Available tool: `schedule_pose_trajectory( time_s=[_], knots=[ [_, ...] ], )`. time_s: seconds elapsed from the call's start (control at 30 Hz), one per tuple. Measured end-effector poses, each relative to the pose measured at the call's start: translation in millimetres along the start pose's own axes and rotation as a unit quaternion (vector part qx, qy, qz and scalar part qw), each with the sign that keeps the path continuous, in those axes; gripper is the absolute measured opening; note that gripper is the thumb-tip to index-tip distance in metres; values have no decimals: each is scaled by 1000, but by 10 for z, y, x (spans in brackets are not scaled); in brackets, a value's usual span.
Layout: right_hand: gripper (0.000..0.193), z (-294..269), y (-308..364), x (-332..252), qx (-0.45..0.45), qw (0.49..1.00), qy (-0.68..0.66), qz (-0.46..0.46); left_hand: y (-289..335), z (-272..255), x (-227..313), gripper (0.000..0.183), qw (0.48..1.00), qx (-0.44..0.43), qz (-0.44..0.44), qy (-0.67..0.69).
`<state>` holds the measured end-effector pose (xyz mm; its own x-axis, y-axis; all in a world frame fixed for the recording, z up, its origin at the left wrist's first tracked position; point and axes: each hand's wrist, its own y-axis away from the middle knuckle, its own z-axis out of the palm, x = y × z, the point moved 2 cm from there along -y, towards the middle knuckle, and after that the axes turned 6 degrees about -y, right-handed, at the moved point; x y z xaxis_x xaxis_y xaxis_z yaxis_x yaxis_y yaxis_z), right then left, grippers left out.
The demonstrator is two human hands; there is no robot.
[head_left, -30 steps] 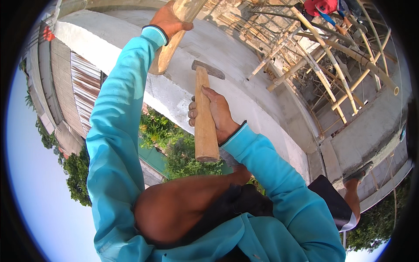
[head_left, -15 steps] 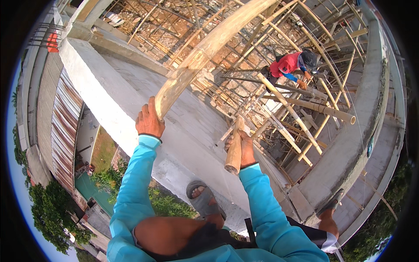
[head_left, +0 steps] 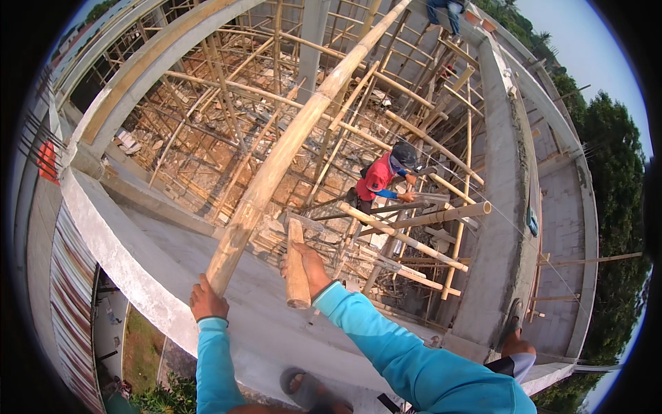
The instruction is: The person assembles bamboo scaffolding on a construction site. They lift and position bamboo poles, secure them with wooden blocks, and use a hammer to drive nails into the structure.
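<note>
Left hand (head_left: 209, 301): fingers closed on near end of bamboo pole (head_left: 296, 141). Right hand (head_left: 312, 269): fingers wrapped round wooden-handled hammer (head_left: 297, 276).

Sunlit concrete wall (head_left: 498, 221), rubble-strewn ground (head_left: 196, 148)

An open gap lies between the long bamboo pole (head_left: 274, 172), slanting diagonally across, and the hammer (head_left: 297, 270); farther right, crossed scaffolding poles (head_left: 407, 239) and a co-worker (head_left: 378, 176) obstruct passage.
</note>
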<state>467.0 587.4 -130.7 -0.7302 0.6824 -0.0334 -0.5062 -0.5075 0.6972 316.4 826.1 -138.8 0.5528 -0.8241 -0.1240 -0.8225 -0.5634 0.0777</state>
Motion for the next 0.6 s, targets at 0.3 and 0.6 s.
schedule_pose_trajectory(
  time_s=[0.3, 0.6],
  knots=[
    [25, 377, -272, 103, 1, 998, 63, 12, -17, 106, -62, 84, 999, 46, 4, -12],
    [27, -53, -170, -178, 166, 964, -173, -116, 14, 65, 20, 84, 998, 58, 11, -15]
  ],
)
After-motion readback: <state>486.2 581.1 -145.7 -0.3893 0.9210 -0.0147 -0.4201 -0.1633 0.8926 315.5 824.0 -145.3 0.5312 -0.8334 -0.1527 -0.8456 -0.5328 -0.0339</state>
